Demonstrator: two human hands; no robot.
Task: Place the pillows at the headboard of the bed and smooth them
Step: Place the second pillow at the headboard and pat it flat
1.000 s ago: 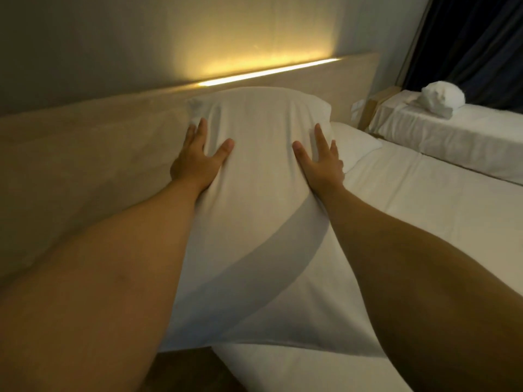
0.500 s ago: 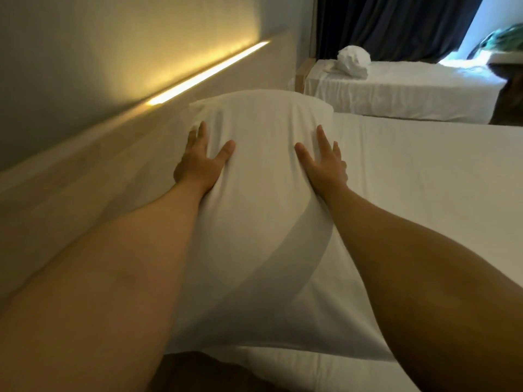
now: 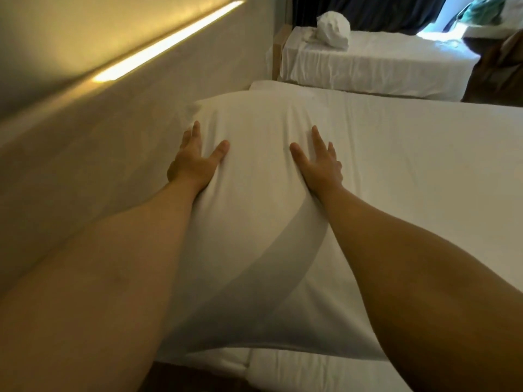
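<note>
A white pillow point(image 3: 254, 210) lies lengthwise along the beige headboard point(image 3: 113, 154) on the white bed point(image 3: 424, 171). My left hand point(image 3: 195, 162) rests flat on the pillow's left side, next to the headboard, fingers spread. My right hand point(image 3: 319, 162) lies flat on the pillow's right side, fingers apart. Both palms press on the fabric and neither grips it. A second pillow's corner point(image 3: 266, 85) shows just beyond the first one's far end.
A lit strip point(image 3: 167, 43) glows above the headboard. A second bed point(image 3: 376, 66) stands beyond, with a bundled white cloth point(image 3: 332, 29) on it. Dark curtains point(image 3: 368, 9) hang behind. The mattress edge point(image 3: 311, 372) is near me.
The view has swung right, bringing the far bed and curtains into sight. Both hands stay flat at about the same spots on the pillow.
</note>
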